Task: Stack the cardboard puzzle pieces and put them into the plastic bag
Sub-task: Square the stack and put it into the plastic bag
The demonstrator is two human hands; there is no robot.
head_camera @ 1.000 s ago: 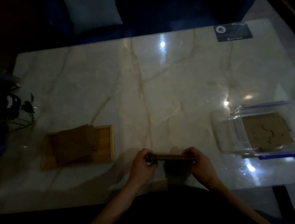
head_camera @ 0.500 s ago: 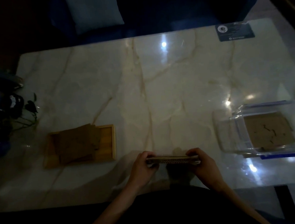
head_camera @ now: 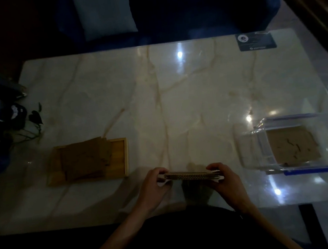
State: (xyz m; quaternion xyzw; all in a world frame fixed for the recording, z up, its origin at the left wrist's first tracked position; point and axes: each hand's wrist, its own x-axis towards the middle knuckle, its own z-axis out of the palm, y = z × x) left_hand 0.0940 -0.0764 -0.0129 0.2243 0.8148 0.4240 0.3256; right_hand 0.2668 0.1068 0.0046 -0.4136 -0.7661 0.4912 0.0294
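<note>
A thin stack of cardboard puzzle pieces point(head_camera: 191, 175) is held edge-on, level, just above the near edge of the marble table point(head_camera: 176, 95). My left hand point(head_camera: 154, 186) grips its left end and my right hand point(head_camera: 226, 180) grips its right end. To the right lies a clear plastic bag point(head_camera: 260, 149) with a blue zip strip, its mouth facing left, with brown cardboard pieces point(head_camera: 292, 146) inside. On the left, a wooden tray point(head_camera: 120, 160) holds more loosely piled cardboard pieces point(head_camera: 85, 163).
A dark card point(head_camera: 256, 40) lies at the table's far right corner. Dark objects and a small plant point(head_camera: 34, 119) crowd the left edge. A blue sofa with a pale cushion point(head_camera: 105, 12) stands behind the table.
Both hands keep hold of the stack in almost the same place; it has settled slightly lower and more level. Tray and bag have not moved.
</note>
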